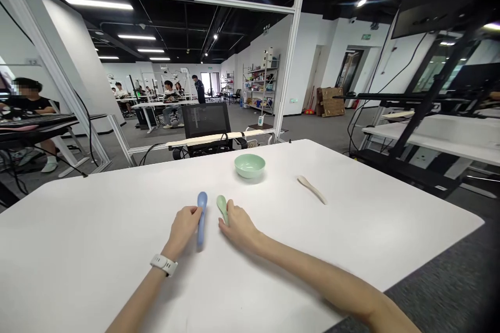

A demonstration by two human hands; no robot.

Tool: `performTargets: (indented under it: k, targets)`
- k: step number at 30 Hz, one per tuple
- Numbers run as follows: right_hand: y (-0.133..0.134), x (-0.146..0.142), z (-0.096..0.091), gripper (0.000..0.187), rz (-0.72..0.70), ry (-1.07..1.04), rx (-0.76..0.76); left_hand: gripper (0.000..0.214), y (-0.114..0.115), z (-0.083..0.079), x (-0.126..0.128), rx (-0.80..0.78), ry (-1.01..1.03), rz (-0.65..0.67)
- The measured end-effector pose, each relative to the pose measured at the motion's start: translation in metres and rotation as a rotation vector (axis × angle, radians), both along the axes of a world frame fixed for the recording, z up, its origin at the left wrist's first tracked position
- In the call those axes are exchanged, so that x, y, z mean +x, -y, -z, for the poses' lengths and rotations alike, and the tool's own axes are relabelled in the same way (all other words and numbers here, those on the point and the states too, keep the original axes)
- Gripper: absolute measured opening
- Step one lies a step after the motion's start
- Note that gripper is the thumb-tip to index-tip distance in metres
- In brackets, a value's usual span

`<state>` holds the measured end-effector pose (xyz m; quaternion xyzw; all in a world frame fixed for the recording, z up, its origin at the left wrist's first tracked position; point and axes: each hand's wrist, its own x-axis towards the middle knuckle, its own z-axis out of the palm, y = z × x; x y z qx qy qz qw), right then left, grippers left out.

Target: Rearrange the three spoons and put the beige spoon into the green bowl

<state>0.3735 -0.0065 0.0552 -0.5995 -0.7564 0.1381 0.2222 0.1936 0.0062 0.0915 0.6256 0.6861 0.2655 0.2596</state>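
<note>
Surface: a white, round-cornered table (97, 229) under everything below.
Left grip: the left hand (183, 229), a white watch (164, 265) on its wrist, is closed around the handle of a long blue plastic spoon (201, 221).
Right grip: the right hand (239, 228) is curled closed over the lower end of a pale green plastic spoon (222, 207), just beside the blue one.
Bowl: a round mint-green bowl (250, 165) sits on the surface beyond both hands.
Loose spoon: a cream spoon (311, 190) lies to the bowl's right, well apart from both hands.
</note>
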Motion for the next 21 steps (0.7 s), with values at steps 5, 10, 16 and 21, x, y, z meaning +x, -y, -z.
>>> performTargets:
  k: [5,10,16,21]
  targets:
    - [-0.007,0.017,0.007,0.021,-0.024,-0.081,-0.055,0.035,-0.004,0.009,0.03,-0.105,-0.154,0.011]
    - [-0.015,0.086,0.0,0.02,0.062,-0.132,-0.043,0.042,-0.012,0.008,0.058,-0.144,-0.265,0.039]
    - [-0.013,0.147,0.004,0.017,0.14,-0.103,-0.063,0.051,-0.015,0.012,0.076,-0.134,-0.382,0.045]
    - [-0.013,0.149,0.011,0.016,0.099,-0.12,-0.067,0.049,-0.015,0.018,0.082,-0.116,-0.485,0.044]
